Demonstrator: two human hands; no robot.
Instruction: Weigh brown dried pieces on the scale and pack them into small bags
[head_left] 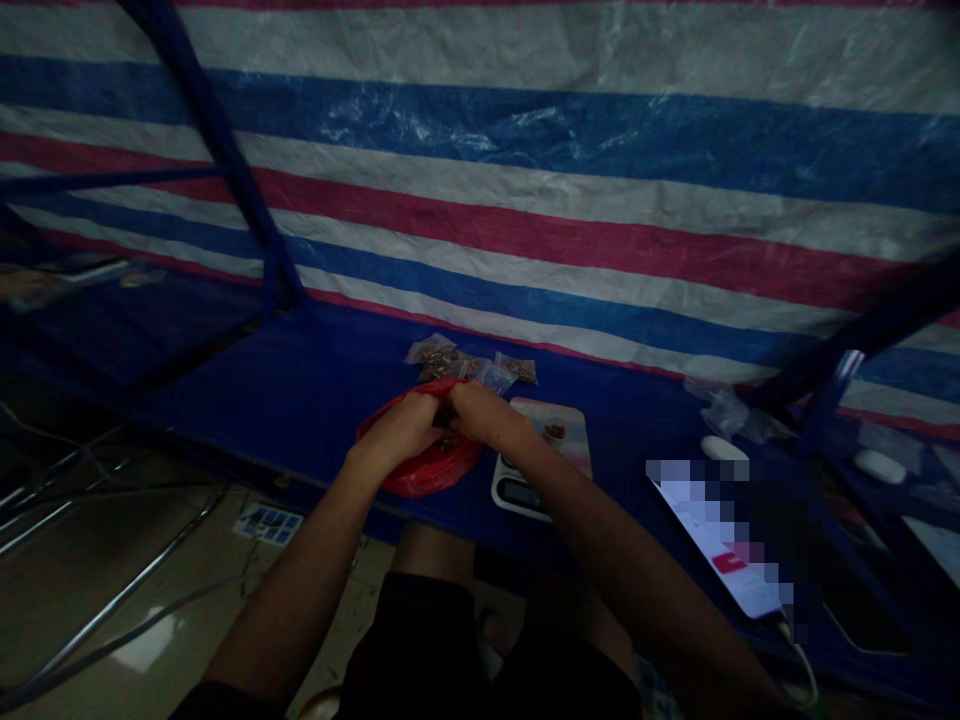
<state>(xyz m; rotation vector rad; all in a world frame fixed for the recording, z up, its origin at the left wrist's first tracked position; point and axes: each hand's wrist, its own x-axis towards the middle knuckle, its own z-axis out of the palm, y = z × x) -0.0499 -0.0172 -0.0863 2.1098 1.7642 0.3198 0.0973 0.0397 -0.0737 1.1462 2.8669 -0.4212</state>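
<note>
Head view: red bag (pixel 427 475) holds brown bits (pixel 447 441), clear bags (pixel 435 355) likewise.

- And here a short dark sleeve (pixel 225 702) is ending near the left elbow!
- The left forearm (pixel 300 575) and right forearm (pixel 607 525) are showing bare.
- Left hand (pixel 412 428), right hand (pixel 484 412): both are going gloveless.
- Black shorts (pixel 409 640) are covering the thighs, looking plain.

A striped tarp (pixel 525 225) stretches behind blue metal bars (pixel 234 175). At right, a lit phone (pixel 752 590) with a white cable (pixel 802 657) attached lies near a small white case (pixel 722 449).
</note>
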